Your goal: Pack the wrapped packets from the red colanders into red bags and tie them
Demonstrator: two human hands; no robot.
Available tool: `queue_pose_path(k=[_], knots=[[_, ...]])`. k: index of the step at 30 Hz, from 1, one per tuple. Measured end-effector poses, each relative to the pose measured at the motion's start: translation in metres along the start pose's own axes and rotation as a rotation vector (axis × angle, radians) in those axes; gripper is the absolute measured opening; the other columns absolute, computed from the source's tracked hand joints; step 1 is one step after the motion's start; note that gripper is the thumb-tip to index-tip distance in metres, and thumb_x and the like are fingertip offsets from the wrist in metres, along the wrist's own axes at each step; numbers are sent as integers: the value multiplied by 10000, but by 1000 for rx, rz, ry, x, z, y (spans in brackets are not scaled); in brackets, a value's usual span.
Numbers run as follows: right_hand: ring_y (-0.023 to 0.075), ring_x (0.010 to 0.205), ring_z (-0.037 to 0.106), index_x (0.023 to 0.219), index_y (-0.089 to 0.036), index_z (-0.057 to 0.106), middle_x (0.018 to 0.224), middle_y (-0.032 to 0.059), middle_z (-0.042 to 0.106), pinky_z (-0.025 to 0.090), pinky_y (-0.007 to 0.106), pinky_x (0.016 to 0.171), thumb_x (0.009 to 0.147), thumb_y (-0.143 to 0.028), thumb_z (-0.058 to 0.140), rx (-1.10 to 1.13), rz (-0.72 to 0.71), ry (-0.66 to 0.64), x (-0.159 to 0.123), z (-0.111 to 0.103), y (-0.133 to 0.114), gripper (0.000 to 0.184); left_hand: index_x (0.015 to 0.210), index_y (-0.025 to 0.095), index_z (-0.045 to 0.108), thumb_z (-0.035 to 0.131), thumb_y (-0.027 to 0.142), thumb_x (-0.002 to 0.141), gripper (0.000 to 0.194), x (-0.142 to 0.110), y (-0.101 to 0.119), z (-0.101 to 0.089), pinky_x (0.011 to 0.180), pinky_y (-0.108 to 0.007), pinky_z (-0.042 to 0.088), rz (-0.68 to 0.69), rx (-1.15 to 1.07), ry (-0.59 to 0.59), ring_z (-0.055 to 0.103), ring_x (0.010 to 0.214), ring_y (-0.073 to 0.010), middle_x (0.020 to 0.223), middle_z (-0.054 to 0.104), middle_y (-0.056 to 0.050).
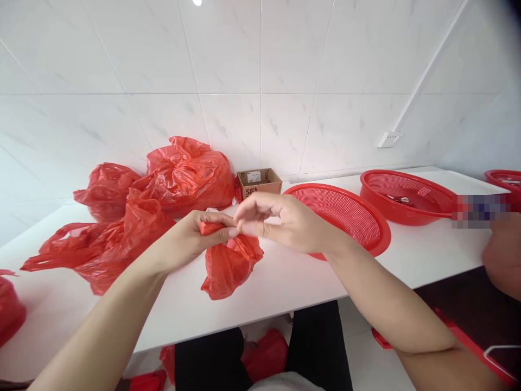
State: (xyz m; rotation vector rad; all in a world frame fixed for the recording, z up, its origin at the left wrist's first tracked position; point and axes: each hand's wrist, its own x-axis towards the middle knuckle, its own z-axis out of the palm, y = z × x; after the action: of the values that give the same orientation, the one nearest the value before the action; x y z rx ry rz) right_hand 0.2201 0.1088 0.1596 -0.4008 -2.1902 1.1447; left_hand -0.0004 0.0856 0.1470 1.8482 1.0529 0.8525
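Note:
A small red plastic bag (pixel 228 266) hangs just above the white table (pixel 285 288), its lower part resting near the front edge. My left hand (pixel 195 236) is closed on the bag's gathered top. My right hand (pixel 280 220) meets it from the right, thumb and fingertips pinched on the same twisted neck, the other fingers raised. What is inside the bag is hidden.
Several filled red bags (pixel 179 176) are piled at the back left by the tiled wall. A small cardboard box (pixel 259 182) stands behind my hands. Red mesh baskets (pixel 345 214) (pixel 407 195) sit to the right. Another person's arm (pixel 502 258) shows at the far right.

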Motion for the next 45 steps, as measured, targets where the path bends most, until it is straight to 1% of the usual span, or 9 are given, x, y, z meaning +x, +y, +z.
queue_pose_path(k=[4,8,14,22,27,32,36,42,45], knots=[[154,1145,592,1204,-246,565,1207,45,640,467,345,994,995,-266,447,50,79,102,13,8,35,241,836,237,740,645,315,830,123,3,3,5,760,-340,530,35,196,-11,667,816,-219,840,720,-37],[112,775,659,1294,-252,521,882,-11,682,488,356,945,1019,-272,392,149,176,110,20,17,59,305,818,216,652,581,209,825,71,7,-8,14,540,-246,435,56,483,312,558,572,-137,651,618,21],[122,676,642,998,-184,636,703,-23,639,513,322,821,968,-428,513,373,201,-79,11,13,50,275,985,214,690,534,189,895,182,1,-19,21,742,-268,523,484,726,530,661,925,-179,1027,684,-63],[138,733,586,780,-223,627,818,-7,726,354,265,671,953,-462,515,-536,269,285,5,-19,69,315,891,211,694,515,296,950,206,-36,-31,23,745,-325,527,411,878,332,650,872,-219,915,727,-55],[146,728,578,723,-220,622,776,-17,717,309,260,625,902,-438,587,-651,430,244,24,-27,114,284,811,212,675,494,284,956,242,-63,-25,40,750,-305,500,250,609,89,608,871,-210,850,673,-66],[147,762,576,791,-207,588,811,4,671,386,257,658,907,-508,529,-470,335,369,33,-14,114,327,877,256,753,497,418,956,314,-49,-40,32,1057,-392,395,90,-48,341,539,1216,-259,1253,626,-81],[137,773,623,794,-197,501,885,31,674,500,266,678,910,-507,512,10,309,419,36,-11,113,331,925,273,752,469,457,962,340,-38,-59,44,1086,-454,370,117,-543,394,606,1142,-264,993,730,-65],[149,727,645,734,-206,433,721,-2,641,539,265,601,873,-465,573,160,366,466,35,-4,136,325,854,226,760,501,346,970,308,-49,-61,84,1046,-376,378,204,-126,266,570,1180,-258,917,733,-69],[141,727,622,730,-204,462,696,-26,599,538,267,630,847,-503,600,141,340,522,32,-1,128,350,906,226,753,483,385,978,321,-41,-60,82,997,-334,411,158,-169,438,624,1051,-213,959,731,-52]])
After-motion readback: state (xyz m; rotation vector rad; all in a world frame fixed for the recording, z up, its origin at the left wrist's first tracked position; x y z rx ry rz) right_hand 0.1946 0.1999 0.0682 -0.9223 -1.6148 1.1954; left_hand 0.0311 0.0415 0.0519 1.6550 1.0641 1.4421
